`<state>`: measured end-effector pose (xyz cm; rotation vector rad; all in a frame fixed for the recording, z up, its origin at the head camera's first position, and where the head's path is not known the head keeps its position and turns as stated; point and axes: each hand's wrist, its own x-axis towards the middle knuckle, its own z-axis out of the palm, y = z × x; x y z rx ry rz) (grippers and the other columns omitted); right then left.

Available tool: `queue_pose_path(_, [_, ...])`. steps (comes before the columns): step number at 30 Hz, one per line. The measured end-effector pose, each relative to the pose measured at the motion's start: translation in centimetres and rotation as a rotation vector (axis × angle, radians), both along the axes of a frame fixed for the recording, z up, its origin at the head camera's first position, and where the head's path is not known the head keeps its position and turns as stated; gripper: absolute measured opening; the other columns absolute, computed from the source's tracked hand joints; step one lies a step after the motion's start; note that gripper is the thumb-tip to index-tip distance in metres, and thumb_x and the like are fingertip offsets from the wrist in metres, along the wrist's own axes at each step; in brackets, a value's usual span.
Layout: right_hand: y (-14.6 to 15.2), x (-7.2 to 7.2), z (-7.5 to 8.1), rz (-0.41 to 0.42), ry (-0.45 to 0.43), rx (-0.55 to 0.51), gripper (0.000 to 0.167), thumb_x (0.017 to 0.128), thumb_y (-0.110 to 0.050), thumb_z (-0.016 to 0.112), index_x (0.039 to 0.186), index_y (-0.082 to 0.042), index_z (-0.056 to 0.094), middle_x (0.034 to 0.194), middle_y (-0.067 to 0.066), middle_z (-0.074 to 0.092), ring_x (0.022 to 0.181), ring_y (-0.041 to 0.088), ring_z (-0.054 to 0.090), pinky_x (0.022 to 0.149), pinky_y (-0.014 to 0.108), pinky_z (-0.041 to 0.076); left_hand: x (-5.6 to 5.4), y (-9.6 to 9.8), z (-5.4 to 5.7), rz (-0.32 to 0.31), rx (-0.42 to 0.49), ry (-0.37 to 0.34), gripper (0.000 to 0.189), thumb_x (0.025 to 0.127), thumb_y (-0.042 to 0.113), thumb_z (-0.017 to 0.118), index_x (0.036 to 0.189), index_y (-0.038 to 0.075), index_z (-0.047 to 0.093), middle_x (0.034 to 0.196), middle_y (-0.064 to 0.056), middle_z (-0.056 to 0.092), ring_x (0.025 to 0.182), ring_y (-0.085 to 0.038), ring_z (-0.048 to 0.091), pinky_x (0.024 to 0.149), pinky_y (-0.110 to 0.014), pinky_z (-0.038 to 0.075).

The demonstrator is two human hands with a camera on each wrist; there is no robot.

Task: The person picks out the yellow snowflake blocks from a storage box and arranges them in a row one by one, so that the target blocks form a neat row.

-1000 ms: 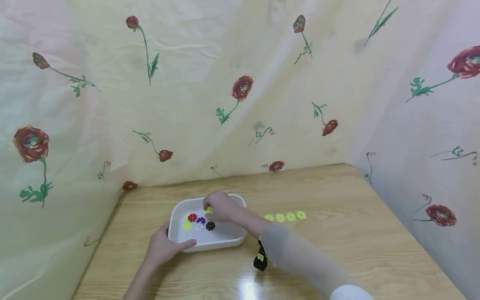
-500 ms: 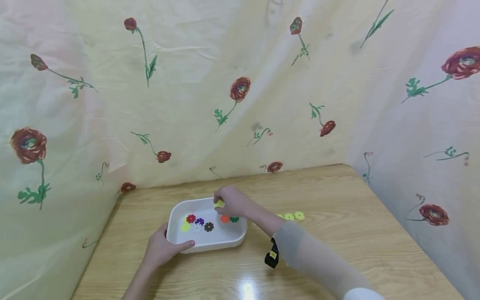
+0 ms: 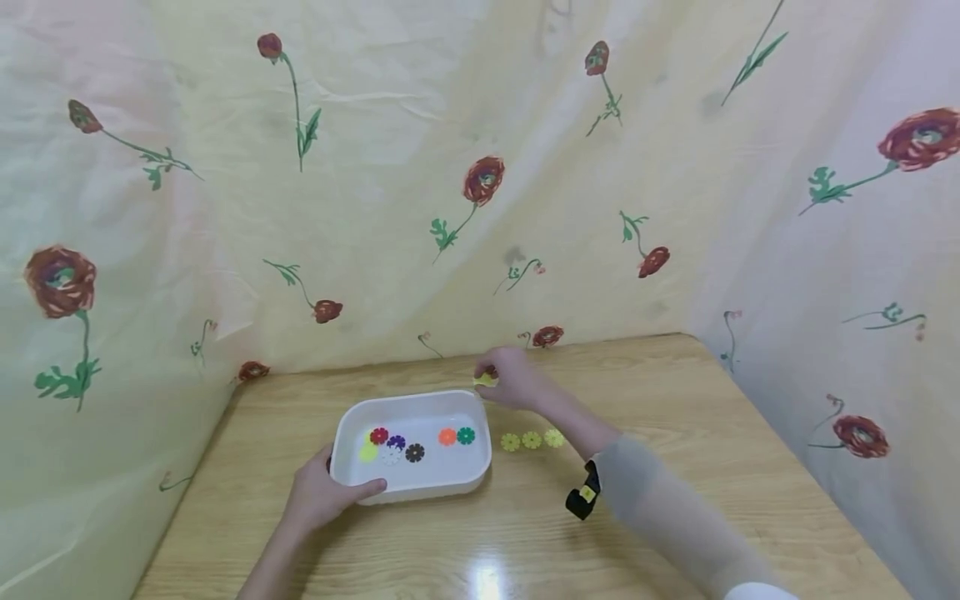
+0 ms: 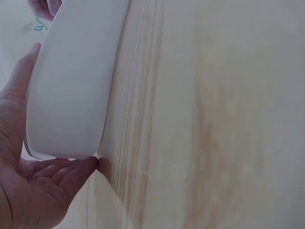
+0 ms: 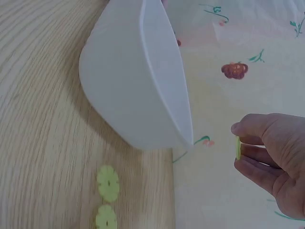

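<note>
While the wooden table (image 3: 420, 550) bears the white tray (image 3: 431, 482), the left hand (image 3: 318, 493) grips the tray's left end, thumb at the near rim, fingers against the end wall. The right hand (image 3: 517, 382), near the far right corner, pinches a yellow disc (image 5: 238, 148) between thumb and fingers. Inside the tray lie a multicoloured cluster (image 3: 396, 442) at left, whose pale pieces seem to overlap, and an orange disc (image 3: 447, 437) and green disc (image 3: 466, 436) at right; a yellow row (image 3: 532, 440) lies beside it.

In the left wrist view's upper left, the top edge crops the right hand (image 4: 45, 7); the tray (image 4: 71, 86) hides its inside.
</note>
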<state>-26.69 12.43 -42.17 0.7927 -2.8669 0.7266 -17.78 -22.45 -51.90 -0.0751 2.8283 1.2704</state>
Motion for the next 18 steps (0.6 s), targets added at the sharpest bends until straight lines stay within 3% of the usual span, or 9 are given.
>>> queue_pose_path(10, [2.7, 0.5, -0.3, -0.001, 0.064, -0.009, 0.010, 0.088, -0.011, 0.083, 0.094, -0.003, 0.080, 0.090, 0.011, 0.079, 0.085, 0.028, 0.073, 0.077, 0.036, 0.060, 0.0, 0.0, 0.2, -0.004, -0.013, -0.007, 0.108, 0.066, 0.052, 0.100, 0.146, -0.005, 0.055, 0.132, -0.026, 0.071, 0.114, -0.036, 0.070, 0.095, -0.049, 0.060])
queue_pose_path(18, [4.4, 1.1, -0.9, -0.020, 0.101, -0.032, 0.008, 0.087, -0.010, 0.084, 0.091, -0.005, 0.079, 0.087, 0.006, 0.077, 0.080, 0.019, 0.070, 0.075, 0.033, 0.060, 0.1, 0.1, 0.2, -0.013, -0.010, -0.009, 0.108, 0.067, 0.053, 0.100, 0.148, -0.003, 0.055, 0.133, -0.025, 0.071, 0.115, -0.035, 0.070, 0.095, -0.049, 0.060])
